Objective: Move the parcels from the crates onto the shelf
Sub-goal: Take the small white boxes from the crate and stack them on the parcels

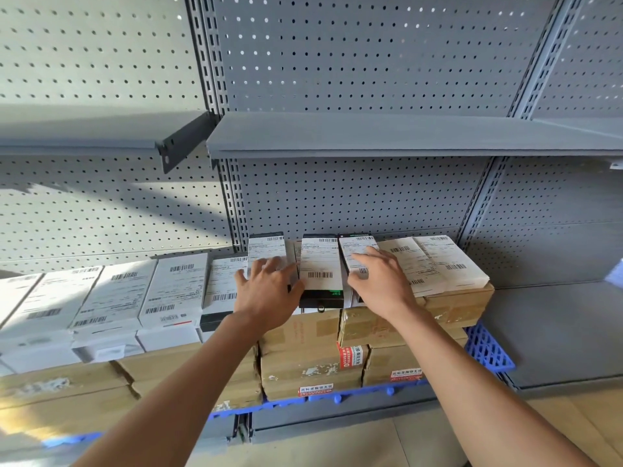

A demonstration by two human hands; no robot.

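My left hand (266,284) lies with its fingers spread and fairly straight over a labelled parcel (266,254) on top of the stack, and its thumb reaches toward the black-edged parcel (320,271) in the middle. My right hand (377,274) is spread the same way, palm down, on the next parcel (357,254) to the right. Neither grip pinches anything that I can see — both press flat, I think to square these three slim boxes side by side and push them back toward the pegboard wall (354,197).

The parcels I am touching rest on brown cartons (300,332), which sit on a blue plastic pallet (488,348) on the bottom shelf (556,332). To the left runs a row of white labelled boxes (114,298), labels up, close together; to the right two flat white packets (435,264) overlap on a carton. Labels face up, probably so the barcodes stay readable.

The middle parcel sticks out further toward me than its neighbours, so it likely wants a nudge inward next. The upper shelf (371,136) holds nothing I can see. No crate is in view, so I cannot tell how many parcels remain.
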